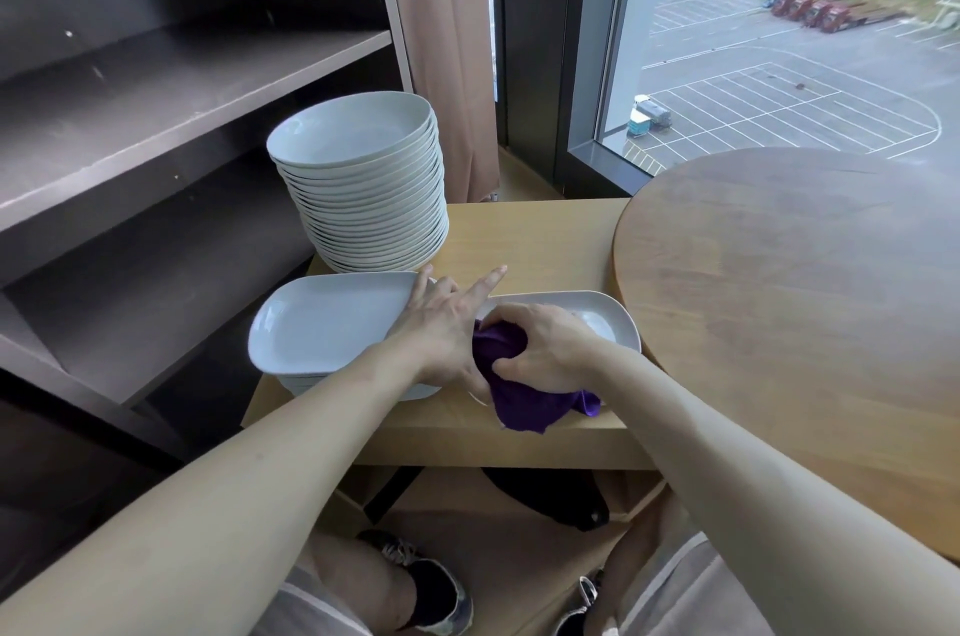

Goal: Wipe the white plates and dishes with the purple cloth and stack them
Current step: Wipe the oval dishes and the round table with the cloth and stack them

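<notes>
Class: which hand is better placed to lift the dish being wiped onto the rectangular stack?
Probably left: the left hand is open beside the dish and rectangular stack; the right hand grips the purple cloth.

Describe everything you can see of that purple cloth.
The purple cloth is soft-looking, deep violet fabric, bunched and creased. The right hand grips its upper part and presses it into a white oblong dish on the light wooden table. Its loose end spills over the dish's near rim onto the tabletop. The left hand, fingers spread, lies beside it, seemingly touching.
</notes>
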The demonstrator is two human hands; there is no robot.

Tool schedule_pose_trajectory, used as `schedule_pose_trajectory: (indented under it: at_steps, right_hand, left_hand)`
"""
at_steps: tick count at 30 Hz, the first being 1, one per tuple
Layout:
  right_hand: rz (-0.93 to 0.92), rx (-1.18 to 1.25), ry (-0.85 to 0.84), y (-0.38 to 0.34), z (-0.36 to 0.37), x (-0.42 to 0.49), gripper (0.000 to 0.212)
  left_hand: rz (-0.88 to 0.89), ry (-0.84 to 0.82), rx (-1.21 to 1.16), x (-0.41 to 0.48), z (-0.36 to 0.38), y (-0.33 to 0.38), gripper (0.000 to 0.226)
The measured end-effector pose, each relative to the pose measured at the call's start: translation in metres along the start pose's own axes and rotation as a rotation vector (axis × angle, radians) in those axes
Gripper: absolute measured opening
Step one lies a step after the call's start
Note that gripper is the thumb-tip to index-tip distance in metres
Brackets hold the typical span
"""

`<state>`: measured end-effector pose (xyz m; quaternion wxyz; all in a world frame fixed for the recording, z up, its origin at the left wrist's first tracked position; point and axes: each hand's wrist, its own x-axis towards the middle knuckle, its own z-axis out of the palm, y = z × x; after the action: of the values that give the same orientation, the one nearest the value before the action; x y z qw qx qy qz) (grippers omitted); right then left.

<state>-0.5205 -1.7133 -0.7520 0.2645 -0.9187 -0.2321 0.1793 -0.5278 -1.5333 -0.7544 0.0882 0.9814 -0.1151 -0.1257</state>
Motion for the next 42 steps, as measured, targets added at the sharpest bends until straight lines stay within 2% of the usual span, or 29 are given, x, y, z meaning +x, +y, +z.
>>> schedule_pose_trajectory:
  at_steps: [7, 10, 12, 15, 18, 23, 28, 37, 42]
  right_hand:
    - [0.052, -0.261, 0.057, 0.029, -0.009, -0.024, 0.042]
    - [0.113, -0.427, 0.258, 0.046, -0.007, -0.035, 0.038]
    - [0.221, -0.479, 0.422, 0.052, 0.002, -0.037, 0.040]
    - [0.322, -0.476, 0.528, 0.051, 0.015, -0.031, 0.041]
    - [0.358, -0.493, 0.530, 0.044, 0.018, -0.022, 0.042]
    - [0.318, -0.510, 0.513, 0.038, 0.020, -0.011, 0.048]
    - [0.267, -0.388, 0.480, 0.025, 0.029, 0.000, 0.049]
    - [0.001, -0.227, 0.347, 0.006, 0.038, 0.006, 0.045]
    - [-0.008, -0.254, 0.300, 0.016, 0.026, -0.009, 0.048]
  left_hand:
    - [0.002, 0.008, 0.068, 0.001, 0.002, -0.002, 0.158]
    - [0.014, 0.024, 0.083, 0.003, 0.003, -0.004, 0.157]
    - [0.022, 0.028, 0.087, 0.003, 0.004, -0.005, 0.158]
    - [0.024, 0.042, 0.096, 0.004, 0.004, -0.006, 0.158]
    - [0.030, 0.038, 0.104, 0.004, 0.005, -0.006, 0.157]
    - [0.024, 0.039, 0.104, 0.005, 0.006, -0.006, 0.157]
    - [0.023, 0.039, 0.099, 0.004, 0.006, -0.005, 0.158]
    - [0.036, 0.047, 0.070, 0.000, 0.003, -0.001, 0.154]
    - [0.012, 0.056, 0.053, -0.002, 0.003, 0.001, 0.153]
